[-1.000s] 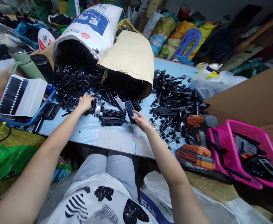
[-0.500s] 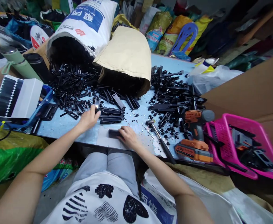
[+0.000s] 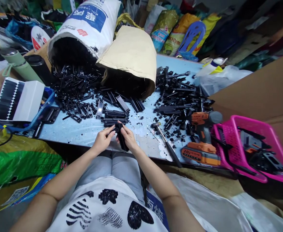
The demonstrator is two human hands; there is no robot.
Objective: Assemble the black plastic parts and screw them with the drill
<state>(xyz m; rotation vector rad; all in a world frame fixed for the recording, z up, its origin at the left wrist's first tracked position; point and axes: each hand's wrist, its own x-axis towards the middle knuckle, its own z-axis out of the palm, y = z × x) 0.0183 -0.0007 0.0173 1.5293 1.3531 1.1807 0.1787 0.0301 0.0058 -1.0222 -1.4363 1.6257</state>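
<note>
Close to the table's front edge, my right hand [image 3: 130, 138] is closed around a long, narrow black part [image 3: 123, 143], which stands steeply tilted. My left hand [image 3: 103, 138] pinches at the upper end of that part, with a small black piece [image 3: 114, 130] at its fingertips. Its exact shape is too small to make out. Just beyond the hands lies a stack of long black parts [image 3: 114, 116]. A silvery-looking slotted part [image 3: 99, 108] rests to the left of this stack.
Heaps of small black parts [image 3: 77, 80] spill from a white sack [image 3: 100, 29] and a tan sack [image 3: 131, 48]. More black pieces [image 3: 177, 93] lie right. A hammer [image 3: 167, 141], an orange cordless drill [image 3: 204, 151] and a pink basket [image 3: 233, 138] stand front right; a blue tray [image 3: 30, 126] sits left.
My left hand has drawn back from the parts beside the stack to meet the right. The right hand has lifted the black part off the table mat and tilted it up.
</note>
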